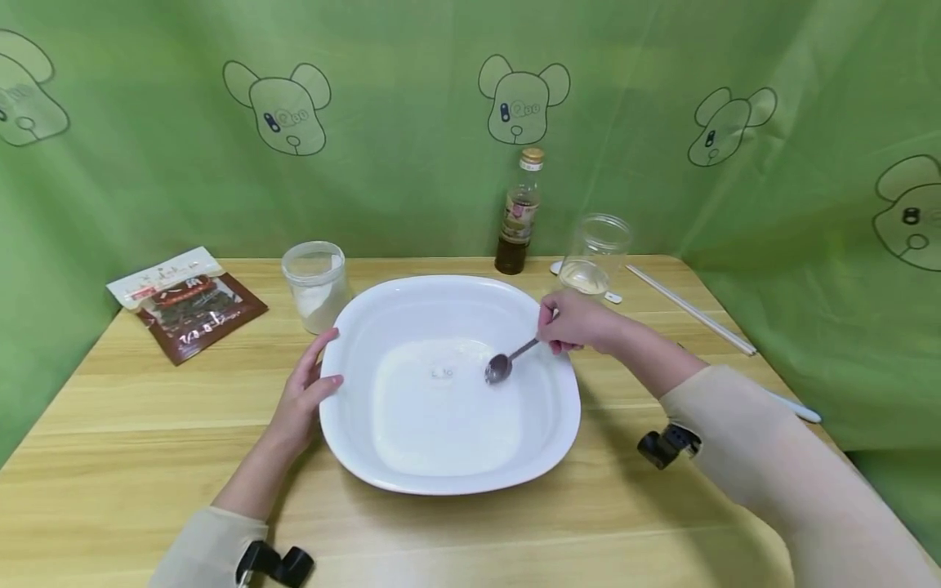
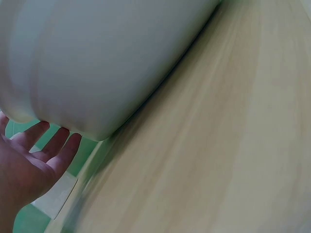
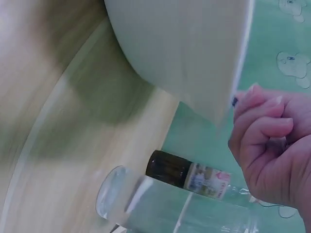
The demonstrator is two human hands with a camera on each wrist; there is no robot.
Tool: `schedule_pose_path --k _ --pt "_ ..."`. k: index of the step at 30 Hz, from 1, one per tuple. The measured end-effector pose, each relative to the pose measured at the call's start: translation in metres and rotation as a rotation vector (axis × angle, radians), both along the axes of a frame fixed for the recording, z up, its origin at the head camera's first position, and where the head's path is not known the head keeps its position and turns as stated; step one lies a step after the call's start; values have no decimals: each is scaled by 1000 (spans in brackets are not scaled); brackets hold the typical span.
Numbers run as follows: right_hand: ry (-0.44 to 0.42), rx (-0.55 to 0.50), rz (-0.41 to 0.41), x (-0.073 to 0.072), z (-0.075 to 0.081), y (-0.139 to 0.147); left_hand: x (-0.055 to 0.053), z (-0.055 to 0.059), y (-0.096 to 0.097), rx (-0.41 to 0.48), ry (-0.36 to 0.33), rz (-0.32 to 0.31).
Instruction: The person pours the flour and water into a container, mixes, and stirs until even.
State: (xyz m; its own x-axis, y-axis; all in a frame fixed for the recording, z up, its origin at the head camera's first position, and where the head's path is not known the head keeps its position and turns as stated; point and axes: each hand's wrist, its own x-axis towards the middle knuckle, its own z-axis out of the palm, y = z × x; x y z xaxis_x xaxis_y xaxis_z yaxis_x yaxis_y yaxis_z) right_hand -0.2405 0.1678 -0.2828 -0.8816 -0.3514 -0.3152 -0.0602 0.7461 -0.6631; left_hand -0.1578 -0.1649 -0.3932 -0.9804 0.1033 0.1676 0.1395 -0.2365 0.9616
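Head view: the right grip [image 1: 577,320] pinches the spoon [image 1: 498,369] over the central basin [image 1: 444,429]; the left grip [image 1: 300,400] holds its left rim [image 1: 327,420]. Far left are powder jar [image 1: 316,286] and packet [image 1: 193,306]; far right, bottle [image 1: 518,216] and clear jar [image 1: 597,249].

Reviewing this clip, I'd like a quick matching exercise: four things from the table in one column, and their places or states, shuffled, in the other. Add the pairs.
Things
1. spoon
2. bottle
3. packet
4. left hand

Places or states
A. lying at the far left, brown and white
B. touching the rim of the white basin
C. held by the right hand, its bowl inside the basin's outline
D. standing upright beyond the basin, dark liquid in it

Right pairs
1-C
2-D
3-A
4-B
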Motion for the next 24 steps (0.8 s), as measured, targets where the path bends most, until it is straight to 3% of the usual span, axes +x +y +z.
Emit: schedule_pose_path --k 4,12,17,24 --pt "63 -28 -76 -13 -9 -11 0 -1 1 -3 7 11" --pt "72 -133 -95 -17 -30 -60 0 -1 3 -5 3 39" --pt "7 -218 -40 -10 -40 -80 0 -1 3 14 1 50" --pt "-130 -209 110 14 -37 -73 1 0 3 13 -2 59"
